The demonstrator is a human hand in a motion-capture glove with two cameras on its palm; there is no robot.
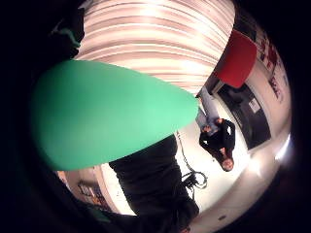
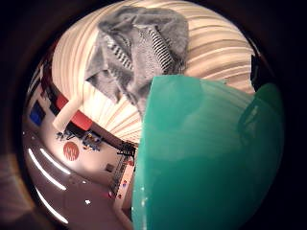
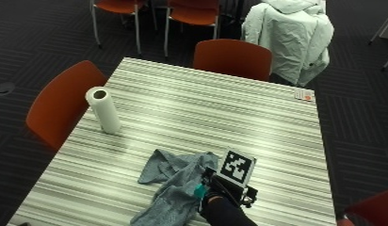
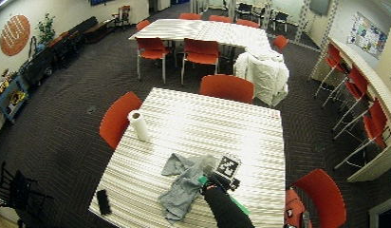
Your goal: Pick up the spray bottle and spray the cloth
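Spray bottle (image 3: 199,190), green, is gripped by the gloved right hand (image 3: 214,194) beside the grey cloth (image 3: 175,186), paper roll (image 3: 103,110) well apart.

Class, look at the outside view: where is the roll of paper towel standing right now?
The paper towel roll stands upright near the striped table's left edge, beside an orange chair, apart from the grey cloth.

Paper roll (image 3: 103,110) upright, well apart from cloth (image 3: 172,188); striped table (image 3: 244,122) beyond bare

Striped table (image 3: 244,117): grey cloth (image 3: 172,186), paper towel roll (image 3: 103,110), black phone (image 4: 103,201)
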